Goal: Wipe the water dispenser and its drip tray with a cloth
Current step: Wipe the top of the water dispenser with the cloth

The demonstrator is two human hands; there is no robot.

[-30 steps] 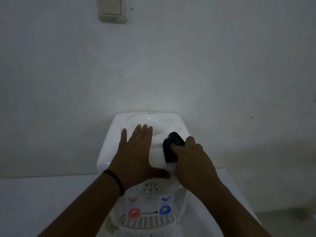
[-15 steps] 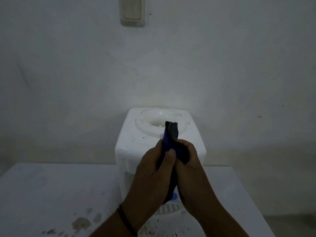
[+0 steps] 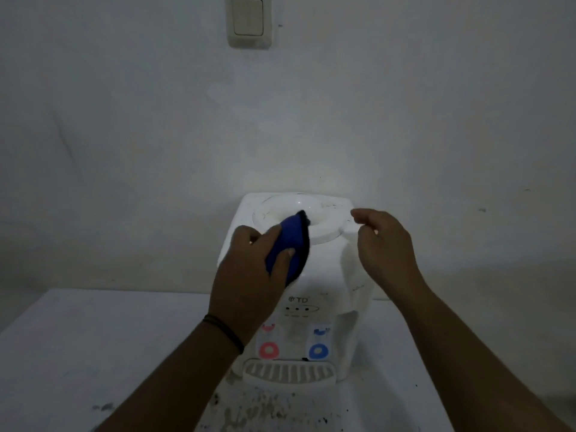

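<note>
A white tabletop water dispenser [image 3: 324,275] stands against the wall, with a round bottle well on top, a red tap and a blue tap on its front. Its slotted white drip tray [image 3: 290,373] juts out at the bottom front. My left hand [image 3: 249,269] grips a folded blue cloth [image 3: 291,244] over the dispenser's top left, the cloth's tip reaching into the well. My right hand [image 3: 383,244] hovers over the top right corner with fingers loosely curled and holds nothing.
The dispenser sits on a white table [image 3: 78,353] with dark dirt specks [image 3: 265,410] in front of the drip tray. A beige wall switch [image 3: 249,21] is mounted high on the wall behind.
The cloth passed from my right hand, through both hands together, into my left hand alone. My right hand let go and moved to the dispenser's top right corner.
</note>
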